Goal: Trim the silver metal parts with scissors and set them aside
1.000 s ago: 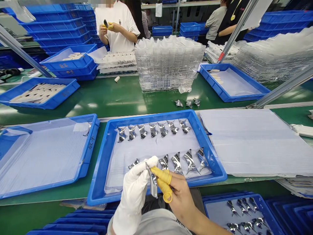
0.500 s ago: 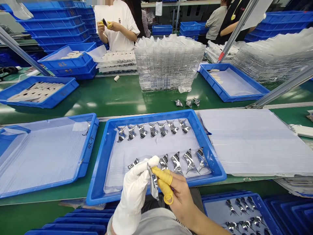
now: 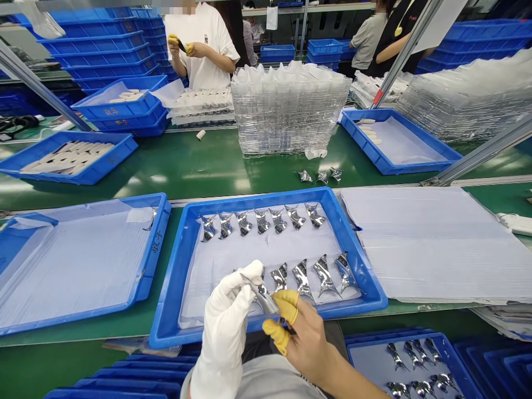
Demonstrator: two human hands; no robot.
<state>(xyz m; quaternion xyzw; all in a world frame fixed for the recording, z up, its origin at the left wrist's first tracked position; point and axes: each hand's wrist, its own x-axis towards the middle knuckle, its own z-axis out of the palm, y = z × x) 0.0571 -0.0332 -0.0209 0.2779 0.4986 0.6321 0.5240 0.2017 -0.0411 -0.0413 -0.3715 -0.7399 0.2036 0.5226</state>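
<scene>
My left hand [image 3: 226, 321], in a white glove, pinches a shiny chrome-plated part [image 3: 261, 293] over the near side of a blue tray [image 3: 166, 299]. Yellow finger cots cover the thumb and fingertips of my right hand [image 3: 299, 332]. Its thumb stands away from the fingers, and the fingertips are at the part's lower right end; whether they touch it I cannot tell. Similar chrome parts lie on the tray's white liner in two rows, a far row [image 3: 262, 221] and a near row [image 3: 302, 279]. My left hand hides some of the near row.
A paper-lined blue tray [image 3: 143, 288] stands left, a stack of white sheets [image 3: 424, 244] right. Three chrome parts [image 3: 322, 177] lie beyond, before stacked clear plastic trays [image 3: 291, 116]. Below right is another tray of chrome parts [image 3: 374, 366]. A co-worker [image 3: 203, 44] stands opposite.
The chrome part has turned from nearly upright to a slant, its lower end now toward the right. My right thumb and fingers have spread apart from their pinch on it.
</scene>
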